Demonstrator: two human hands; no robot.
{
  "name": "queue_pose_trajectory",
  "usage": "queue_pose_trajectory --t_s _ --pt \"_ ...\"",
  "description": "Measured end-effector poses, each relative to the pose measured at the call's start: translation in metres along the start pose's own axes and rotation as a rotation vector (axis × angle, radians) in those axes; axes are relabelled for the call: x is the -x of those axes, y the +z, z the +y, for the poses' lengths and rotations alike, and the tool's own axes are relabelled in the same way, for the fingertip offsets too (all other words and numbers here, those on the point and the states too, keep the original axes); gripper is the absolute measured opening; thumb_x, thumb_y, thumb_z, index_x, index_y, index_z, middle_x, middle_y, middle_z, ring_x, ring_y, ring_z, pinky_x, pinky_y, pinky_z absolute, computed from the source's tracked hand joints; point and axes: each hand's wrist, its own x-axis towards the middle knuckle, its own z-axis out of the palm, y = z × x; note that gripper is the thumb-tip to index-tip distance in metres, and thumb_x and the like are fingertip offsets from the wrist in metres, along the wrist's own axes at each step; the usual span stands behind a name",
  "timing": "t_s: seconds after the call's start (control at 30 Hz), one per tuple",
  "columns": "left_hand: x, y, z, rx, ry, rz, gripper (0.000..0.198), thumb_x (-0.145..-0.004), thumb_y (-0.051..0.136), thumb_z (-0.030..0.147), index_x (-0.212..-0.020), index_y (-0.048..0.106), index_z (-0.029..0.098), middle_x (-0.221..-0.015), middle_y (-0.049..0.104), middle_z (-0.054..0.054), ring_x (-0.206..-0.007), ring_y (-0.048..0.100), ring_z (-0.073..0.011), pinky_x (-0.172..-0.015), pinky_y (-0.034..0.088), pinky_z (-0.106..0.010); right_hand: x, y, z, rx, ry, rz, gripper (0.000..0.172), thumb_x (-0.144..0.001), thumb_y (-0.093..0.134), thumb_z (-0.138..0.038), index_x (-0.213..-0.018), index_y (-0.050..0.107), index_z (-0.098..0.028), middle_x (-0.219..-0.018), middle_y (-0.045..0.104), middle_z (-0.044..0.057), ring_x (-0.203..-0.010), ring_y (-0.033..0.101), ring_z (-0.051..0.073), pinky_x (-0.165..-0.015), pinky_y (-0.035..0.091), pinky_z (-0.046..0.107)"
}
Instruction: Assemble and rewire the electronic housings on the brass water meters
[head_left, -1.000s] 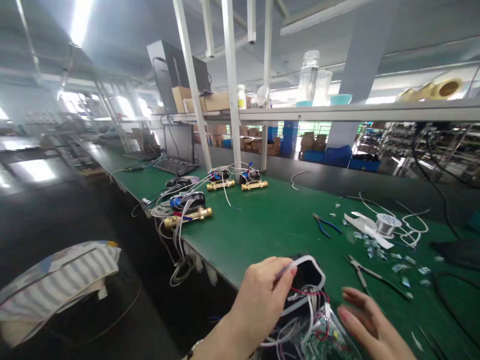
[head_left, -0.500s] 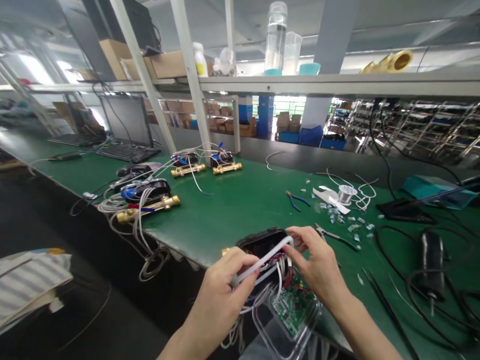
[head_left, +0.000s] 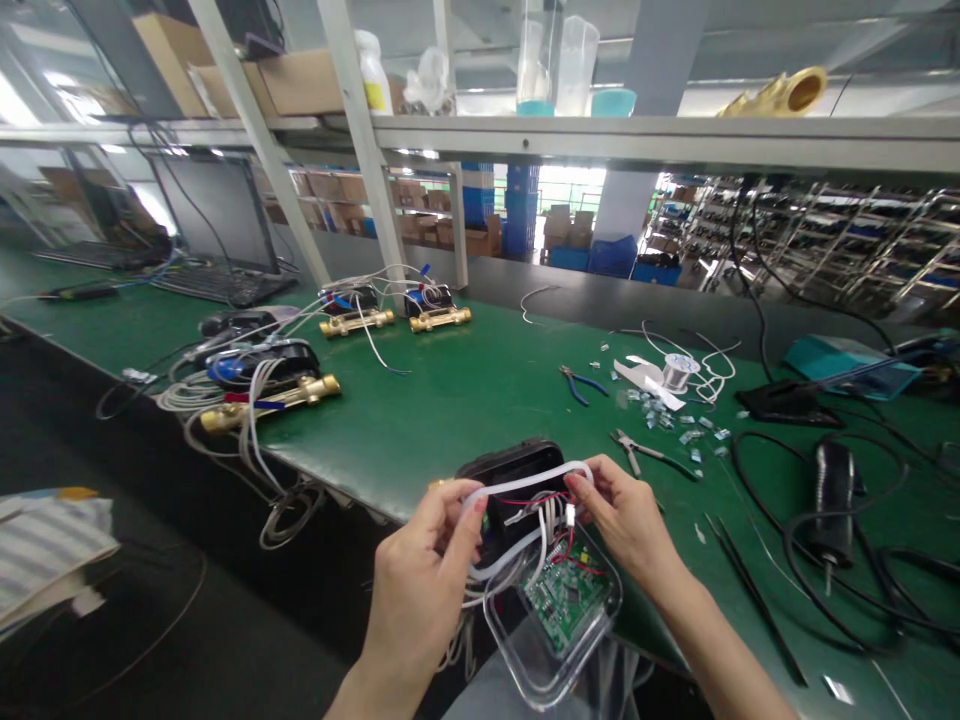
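A white rubber sealing ring (head_left: 532,481) is stretched between my two hands over an open black housing (head_left: 495,463). My left hand (head_left: 424,565) pinches its left end, and my right hand (head_left: 626,525) pinches the right end between thumb and fingers. Red and white wires with a white connector (head_left: 571,515) run from the housing. Just below lies a green circuit board (head_left: 568,598) in a clear plastic cover (head_left: 551,690), tilted over the bench edge. Part of the ring's lower side passes in front of the wires; my fingers hide its ends.
Blue-handled pliers (head_left: 581,385), cutters (head_left: 652,455), a solder spool (head_left: 680,371) and small clear-blue pieces lie on the green bench (head_left: 480,400). Tweezers (head_left: 754,600) and a corded black tool (head_left: 832,500) are at right. Brass-fitted meters (head_left: 274,400) with coiled cables stand left.
My left hand has shifted its grip so the ring spreads out wider and more level over the housing. The view has tilted down slightly, with my right hand still at the ring's right end.
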Motion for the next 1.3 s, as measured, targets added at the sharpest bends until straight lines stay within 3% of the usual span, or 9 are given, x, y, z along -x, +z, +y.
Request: queue_pose_trajectory --t_s 0.1,0.23,0.4,0.57,0.67,0.77,0.87,1.0,1.3 --pt "-0.005 0.005 -0.001 -0.11 0.192 0.14 0.015 -0.09 0.057 0.035 -0.093 0.063 0.022 -0.066 0.059 0.005 -0.053 0.055 -0.0087 -0.054 0.046 -0.02 -0.002 -0.001 -0.008 0.195 0.008 0.003 0.049 -0.098 0.026 -0.053 -0.073 0.053 -0.021 -0.063 0.06 0.003 -0.06 0.058 0.018 -0.055 0.034 0.026" --pt "-0.009 0.011 -0.005 -0.221 0.38 0.275 0.008 -0.089 0.059 0.026 -0.089 0.065 0.02 -0.08 0.054 0.002 -0.06 0.05 -0.0076 -0.058 0.045 -0.02 -0.007 -0.001 -0.015 0.426 0.034 -0.031 0.05 -0.1 0.023 -0.043 -0.071 0.057 -0.02 -0.062 0.063 0.009 -0.061 0.062 0.024 -0.054 0.028 0.028" --pt "-0.013 0.016 -0.012 -0.216 0.391 0.324 0.005 -0.088 0.06 0.023 -0.092 0.062 0.02 -0.08 0.051 0.002 -0.062 0.047 -0.0088 -0.059 0.043 -0.021 -0.014 0.0 -0.023 0.549 0.021 -0.056 0.051 -0.102 0.022 -0.039 -0.075 0.06 -0.019 -0.071 0.067 0.012 -0.068 0.066 0.027 -0.055 0.029 0.028" --pt "-0.017 0.019 -0.019 -0.151 0.222 0.368 0.017 -0.086 0.062 0.034 -0.098 0.059 0.021 -0.093 0.055 -0.001 -0.077 0.054 -0.0132 -0.071 0.047 -0.025 -0.019 0.001 -0.023 0.532 0.005 -0.06 0.054 -0.101 0.023 -0.043 -0.068 0.058 -0.02 -0.065 0.065 0.012 -0.063 0.065 0.026 -0.054 0.029 0.029" --pt "-0.019 0.022 -0.021 -0.038 0.049 0.261 0.034 -0.089 0.055 0.044 -0.115 0.054 0.022 -0.115 0.058 -0.006 -0.102 0.058 -0.02 -0.089 0.046 -0.033 -0.021 -0.001 -0.02 0.443 -0.01 -0.024 0.049 -0.1 0.028 -0.048 -0.069 0.054 -0.021 -0.063 0.062 0.009 -0.06 0.061 0.024 -0.054 0.029 0.029" --pt "-0.018 0.026 -0.021 0.039 -0.027 0.11 0.037 -0.094 0.041 0.047 -0.119 0.054 0.022 -0.12 0.06 -0.008 -0.112 0.056 -0.0222 -0.098 0.042 -0.038 -0.023 -0.003 -0.02 0.275 -0.047 0.026 0.04 -0.099 0.03 -0.049 -0.082 0.053 -0.022 -0.068 0.061 0.004 -0.062 0.058 0.02 -0.056 0.033 0.028" --pt "-0.015 0.031 -0.021 0.07 0.004 0.091 0.035 -0.097 0.036 0.044 -0.115 0.056 0.022 -0.118 0.06 -0.008 -0.111 0.055 -0.0214 -0.099 0.04 -0.038 -0.026 -0.004 -0.019 0.074 -0.09 0.055 0.034 -0.098 0.033 -0.049 -0.091 0.053 -0.022 -0.075 0.061 0.001 -0.066 0.056 0.016 -0.061 0.039 0.026" --pt "-0.013 0.034 -0.022 0.126 0.056 0.061 0.031 -0.098 0.034 0.04 -0.116 0.052 0.023 -0.118 0.059 -0.006 -0.11 0.054 -0.0186 -0.098 0.039 -0.034 -0.029 -0.002 -0.013 -0.12 -0.096 0.079 0.034 -0.095 0.04 -0.05 -0.085 0.053 -0.021 -0.069 0.055 -0.002 -0.062 0.052 0.014 -0.056 0.04 0.023" --pt "-0.048 0.038 -0.018 0.194 0.124 -0.228 0.036 -0.099 0.029 0.041 -0.115 0.054 0.021 -0.111 0.062 -0.004 -0.105 0.057 -0.0162 -0.093 0.041 -0.029 -0.022 -0.011 0.002 -0.223 -0.02 0.212 0.031 -0.092 0.046 -0.05 -0.085 0.049 -0.021 -0.068 0.049 -0.003 -0.059 0.045 0.013 -0.055 0.036 0.024"
